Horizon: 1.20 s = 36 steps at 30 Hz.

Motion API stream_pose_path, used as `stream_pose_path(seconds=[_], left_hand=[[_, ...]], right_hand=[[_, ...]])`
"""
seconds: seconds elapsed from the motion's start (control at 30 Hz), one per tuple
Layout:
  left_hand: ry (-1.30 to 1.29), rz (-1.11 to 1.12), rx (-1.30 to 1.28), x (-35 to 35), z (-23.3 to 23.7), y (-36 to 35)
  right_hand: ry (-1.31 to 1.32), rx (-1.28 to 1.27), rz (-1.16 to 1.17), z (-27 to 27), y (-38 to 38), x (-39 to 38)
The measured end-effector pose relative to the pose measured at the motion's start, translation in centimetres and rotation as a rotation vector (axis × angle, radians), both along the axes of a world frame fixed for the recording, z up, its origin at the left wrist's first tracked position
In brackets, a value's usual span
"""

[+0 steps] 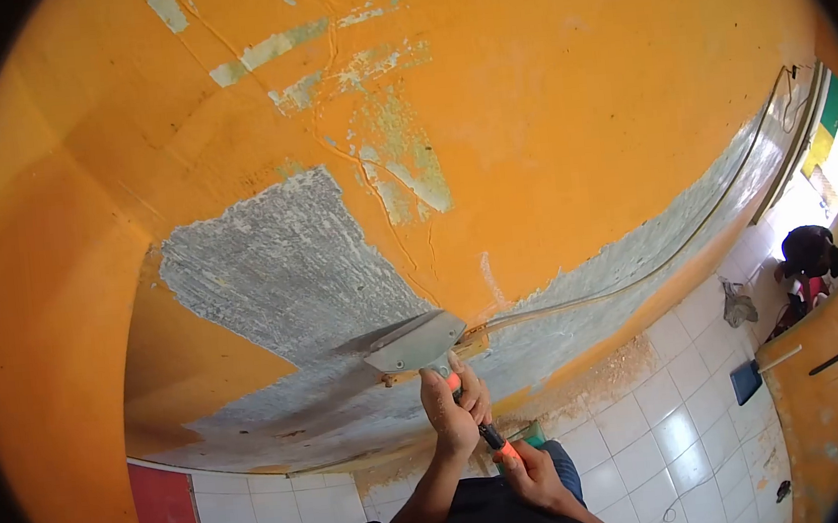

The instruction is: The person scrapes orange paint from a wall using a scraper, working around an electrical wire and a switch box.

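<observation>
A wide-bladed scraper [416, 343] with a black and orange handle meets the orange wall [566, 119] at the lower edge of a stripped grey patch [269, 260]. My left hand [457, 408] is wrapped round the handle just below the blade. Lower down, my right hand [530, 476] grips the orange end of the same handle. Beside the blade, a cable [582, 305] runs off to the right along the wall. Whether the blade's edge presses on the wall cannot be told.
White floor tiles [673, 433] lie below, with crumbled debris [609, 384] along the wall's foot. At right are a blue dustpan [746, 382] and a crouching or seated person [809, 257]. A green object [534, 437] is partly hidden behind my right hand. A red panel [167, 518] stands at lower left.
</observation>
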State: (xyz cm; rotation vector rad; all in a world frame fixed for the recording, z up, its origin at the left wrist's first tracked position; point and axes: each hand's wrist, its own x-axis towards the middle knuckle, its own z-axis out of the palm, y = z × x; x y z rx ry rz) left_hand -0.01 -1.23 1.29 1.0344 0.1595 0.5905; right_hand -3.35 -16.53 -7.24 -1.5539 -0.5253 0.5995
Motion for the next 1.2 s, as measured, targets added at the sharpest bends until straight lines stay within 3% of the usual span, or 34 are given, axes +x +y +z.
stream_pose_path(seconds=[0.33,0.93,1.2], left_hand=[[0.012,0.014,-0.013,-0.1,2.4,-0.2],[-0.017,-0.016,-0.113,-0.1,1.9,-0.6],[-0.002,-0.010,-0.083,-0.1,2.3,-0.4]], right_hand=[[0.036,-0.024,0.030,2.3,-0.6,0.0],[-0.092,-0.121,0.034,3.6,-1.6,0.6],[-0.032,-0.081,0.030,4.1,-1.5,0.1]])
